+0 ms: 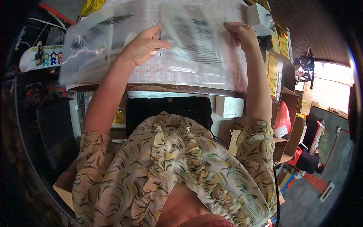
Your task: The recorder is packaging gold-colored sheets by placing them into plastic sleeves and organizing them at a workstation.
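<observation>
Clear plastic bag with dark printed lines point(198, 41) lay on the table in front of you, between your two hands. Your right hand point(242, 33) was pinching it near its upper right corner, thumb and fingertips brought together. Your left hand point(145, 47) was at the bag's left edge, with the thumb stretched out and set apart from the curled fingers; you could not tell from this view whether film was caught between them.

To your left, flat clear plastic sheeting with dark print point(89, 51) was spread over the tabletop. Beneath everything was a pink-and-white patterned table cover point(145, 75), ending at a worn brown wooden table edge point(189, 89). Beyond your right hand stood a white rectangular box point(257, 19), near yellow-and-white cartons point(273, 73). A red-and-white plastic bundle point(283, 119) sat farther down, beside your right sleeve.
</observation>
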Motion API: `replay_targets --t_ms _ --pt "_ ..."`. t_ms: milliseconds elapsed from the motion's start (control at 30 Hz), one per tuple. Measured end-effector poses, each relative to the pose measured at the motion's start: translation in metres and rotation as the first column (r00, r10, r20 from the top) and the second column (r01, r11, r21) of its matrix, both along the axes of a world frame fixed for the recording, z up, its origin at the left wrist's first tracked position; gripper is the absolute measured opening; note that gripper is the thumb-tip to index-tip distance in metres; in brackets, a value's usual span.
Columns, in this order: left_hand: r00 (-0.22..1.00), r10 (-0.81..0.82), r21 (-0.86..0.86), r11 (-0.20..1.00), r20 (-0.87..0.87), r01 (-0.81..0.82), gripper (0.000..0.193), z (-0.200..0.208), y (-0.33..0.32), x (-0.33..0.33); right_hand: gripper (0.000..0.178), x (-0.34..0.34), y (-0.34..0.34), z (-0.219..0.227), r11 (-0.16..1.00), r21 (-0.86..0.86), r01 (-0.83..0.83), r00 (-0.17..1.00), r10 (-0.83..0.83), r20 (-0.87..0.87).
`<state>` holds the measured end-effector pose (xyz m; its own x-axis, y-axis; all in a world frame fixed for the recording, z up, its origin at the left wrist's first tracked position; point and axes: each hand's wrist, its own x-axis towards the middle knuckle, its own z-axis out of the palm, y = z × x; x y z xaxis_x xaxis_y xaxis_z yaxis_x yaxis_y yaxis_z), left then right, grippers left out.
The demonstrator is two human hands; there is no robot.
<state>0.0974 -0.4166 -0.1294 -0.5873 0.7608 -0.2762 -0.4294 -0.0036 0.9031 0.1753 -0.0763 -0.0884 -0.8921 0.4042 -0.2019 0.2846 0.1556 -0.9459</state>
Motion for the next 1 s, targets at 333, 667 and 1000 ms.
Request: replay_targets --t_ms 333,667,1000 --pt "1.0 -0.016 -0.038 0.999 0.01 0.017 0.099 -0.004 -0.002 -0.002 0.018 0.007 0.026 -0.008 0.982 -0.188 0.021 1.0 -0.016 0.025" --pt "1.0 -0.007 -0.005 1.0 -0.024 0.007 0.094 0.007 -0.001 0.003 0.027 0.027 0.032 -0.003 0.971 -0.237 0.021 1.0 -0.024 -0.007" --pt "1.0 0.012 0.015 1.0 -0.009 -0.012 0.097 0.003 -0.002 0.001 0.017 0.029 0.019 -0.008 0.993 -0.104 0.054 0.994 -0.063 -0.087"
